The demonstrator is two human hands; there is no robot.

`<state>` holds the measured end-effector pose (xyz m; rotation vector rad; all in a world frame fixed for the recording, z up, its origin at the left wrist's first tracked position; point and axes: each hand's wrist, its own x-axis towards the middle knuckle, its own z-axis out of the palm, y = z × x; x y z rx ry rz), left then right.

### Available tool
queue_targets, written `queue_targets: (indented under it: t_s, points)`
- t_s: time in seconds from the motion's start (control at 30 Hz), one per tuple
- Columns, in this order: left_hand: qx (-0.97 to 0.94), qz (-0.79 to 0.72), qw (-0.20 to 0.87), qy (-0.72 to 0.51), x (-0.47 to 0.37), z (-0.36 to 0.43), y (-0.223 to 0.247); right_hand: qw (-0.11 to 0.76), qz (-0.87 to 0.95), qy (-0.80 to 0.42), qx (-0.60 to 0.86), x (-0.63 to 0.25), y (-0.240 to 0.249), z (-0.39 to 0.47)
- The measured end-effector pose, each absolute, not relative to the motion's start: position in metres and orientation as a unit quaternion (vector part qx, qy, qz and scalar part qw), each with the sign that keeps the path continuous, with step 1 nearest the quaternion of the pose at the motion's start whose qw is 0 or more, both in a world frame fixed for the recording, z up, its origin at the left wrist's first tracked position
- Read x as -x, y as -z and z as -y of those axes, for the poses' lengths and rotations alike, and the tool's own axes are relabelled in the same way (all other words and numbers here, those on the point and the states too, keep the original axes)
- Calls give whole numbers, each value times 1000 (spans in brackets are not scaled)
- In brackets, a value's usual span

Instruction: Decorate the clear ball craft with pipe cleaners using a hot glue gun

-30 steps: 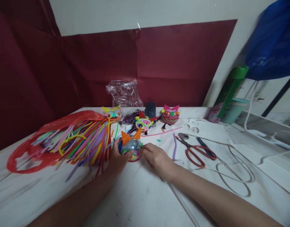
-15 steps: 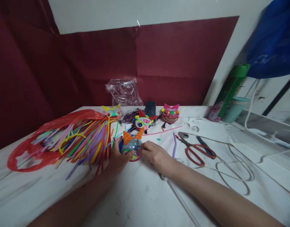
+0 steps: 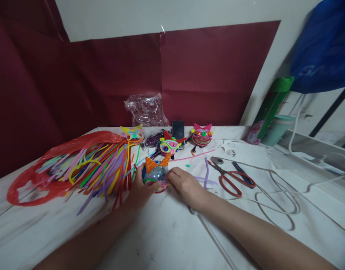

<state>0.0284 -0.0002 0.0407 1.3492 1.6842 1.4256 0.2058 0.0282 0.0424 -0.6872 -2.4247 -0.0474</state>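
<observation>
In the head view my left hand [image 3: 142,188] is wrapped round the near left side of a clear ball-shaped craft head [image 3: 158,173]. The head has two orange pipe-cleaner ears and coloured trim low on its front. My right hand [image 3: 186,187] is at the head's right side, thumb and fingers pinched together; what they hold is too small to make out. Just beyond sits a finished-looking head with red ears [image 3: 170,146]. Purple pipe cleaners [image 3: 207,172] lie beside my right hand.
Left, a red plastic bag [image 3: 34,195] bears many coloured pipe cleaners [image 3: 99,168]. Behind are a yellow-eared head [image 3: 133,135], a phone [image 3: 178,130] and a pink-eared head [image 3: 202,135]. Red-handled scissors [image 3: 231,183] and a white cable [image 3: 279,213] lie right.
A second purple strip now shows across the first, near my right wrist. Both hands stay at the ball-shaped head with only slight finger movement; the view has shifted a little.
</observation>
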Motion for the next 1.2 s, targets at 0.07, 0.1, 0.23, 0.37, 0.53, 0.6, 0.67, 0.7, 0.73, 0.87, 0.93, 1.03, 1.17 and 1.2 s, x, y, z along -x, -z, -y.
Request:
queue_targets:
  t_s: [0.07,0.1,0.23,0.37,0.53,0.6,0.67,0.7,0.73,0.87,0.93,1.03,1.17,1.2]
  points:
    - [-509,-627,274,-523,-28,1,-39,297,917,16,267,-206,-43,-28]
    - [-512,-626,273,-520,-27,1,-38,293,917,14,269,-206,-43,-28]
    - [-534,-619,262,-512,-25,2,-36,289,915,-2,280,-205,-44,-27]
    - [-556,-605,234,-520,-21,0,-34,299,912,-15,279,-205,-44,-27]
    - [-553,-600,223,-534,-22,-2,-31,308,910,3,276,-202,-41,-24]
    - [-548,-607,234,-526,-23,-2,-31,313,910,8,272,-201,-40,-24]
    - [-546,-606,251,-521,-25,-1,-32,321,908,-6,270,-202,-41,-25]
    - [-544,-606,257,-521,-25,0,-33,326,905,-20,273,-202,-42,-26]
    - [-539,-607,260,-523,-26,1,-35,331,901,-37,279,-204,-43,-27]
    - [-515,-617,265,-533,-27,3,-43,346,887,-92,291,-209,-47,-33]
    - [-516,-609,275,-536,-27,3,-45,351,890,-97,274,-211,-47,-35]
    - [-524,-595,284,-539,-26,2,-44,343,906,-58,239,-211,-46,-35]
    - [-543,-575,292,-538,-25,4,-44,312,924,5,219,-212,-47,-34]
    - [-543,-576,297,-534,-26,5,-46,307,926,15,219,-212,-48,-34]
